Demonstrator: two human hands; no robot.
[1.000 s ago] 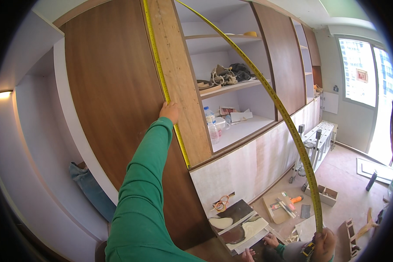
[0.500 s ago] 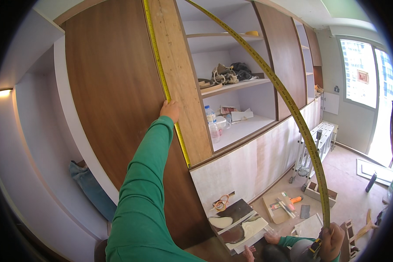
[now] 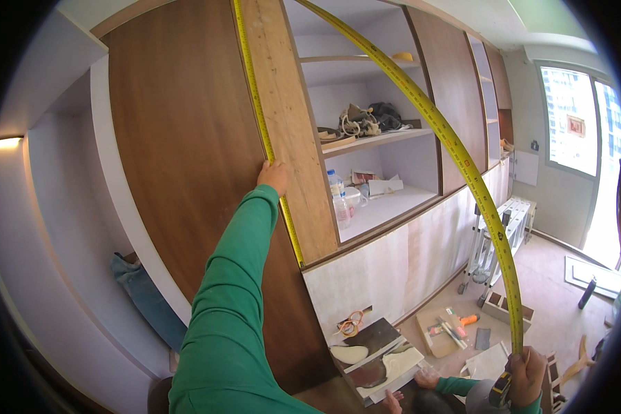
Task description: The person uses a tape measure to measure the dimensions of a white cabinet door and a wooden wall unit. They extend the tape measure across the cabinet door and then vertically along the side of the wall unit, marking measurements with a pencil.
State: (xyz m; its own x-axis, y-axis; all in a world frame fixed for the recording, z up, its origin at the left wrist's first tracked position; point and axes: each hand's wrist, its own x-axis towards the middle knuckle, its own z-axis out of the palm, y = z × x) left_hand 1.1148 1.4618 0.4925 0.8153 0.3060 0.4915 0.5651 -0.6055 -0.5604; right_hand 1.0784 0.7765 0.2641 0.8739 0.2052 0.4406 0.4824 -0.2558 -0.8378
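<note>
Left hand [image 3: 274, 177], how open I cannot tell, presses where a brown door [image 3: 179, 172] meets a bare wood strip [image 3: 286, 124], and the right hand [image 3: 528, 372] is closed around the yellow tape measure [image 3: 466, 163], which runs along the strip's edge beneath the left hand.

You wear a long green sleeve [image 3: 231, 297] left of lower centre, creased into ridges. Its cuff [image 3: 261, 196] ends at your bare left hand [image 3: 274, 178].

The bowed yellow tape [image 3: 466, 163] arches before the open shelves [image 3: 379, 141], leaving room beneath its curve.
</note>
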